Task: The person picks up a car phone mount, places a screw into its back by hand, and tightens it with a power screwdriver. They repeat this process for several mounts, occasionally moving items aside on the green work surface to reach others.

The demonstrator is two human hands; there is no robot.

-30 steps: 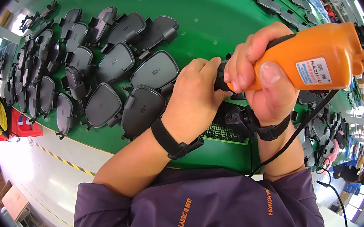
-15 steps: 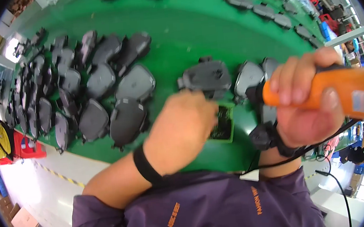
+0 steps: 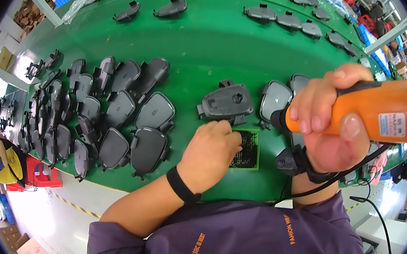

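My right hand [image 3: 334, 120] is wrapped round an orange electric screwdriver [image 3: 385, 108], held sideways above the table with its black nose pointing left. My left hand [image 3: 208, 152] has its fingers curled together at the left edge of a green-framed tray [image 3: 258, 156] of small dark pieces that look like screws. Whatever lies between those fingertips is hidden. Just beyond them a dark grey phone holder [image 3: 225, 101] rests with its round socket facing up. To its right, partly behind the screwdriver, are more holders, one being a grey-faced holder [image 3: 275, 100].
Rows of similar dark holders [image 3: 150, 150] crowd the left of the green table [image 3: 190, 44]. Others lie along the far side and far right. A black cable [image 3: 328, 183] crosses my right forearm. Another person [image 3: 3, 160] in yellow is at the far left, near a red stool [image 3: 42, 173].
The view has tilted, so the table things sit slightly lower in the picture. My left hand, blurred before, is now sharp beside the tray. The screwdriver stays in my right hand.
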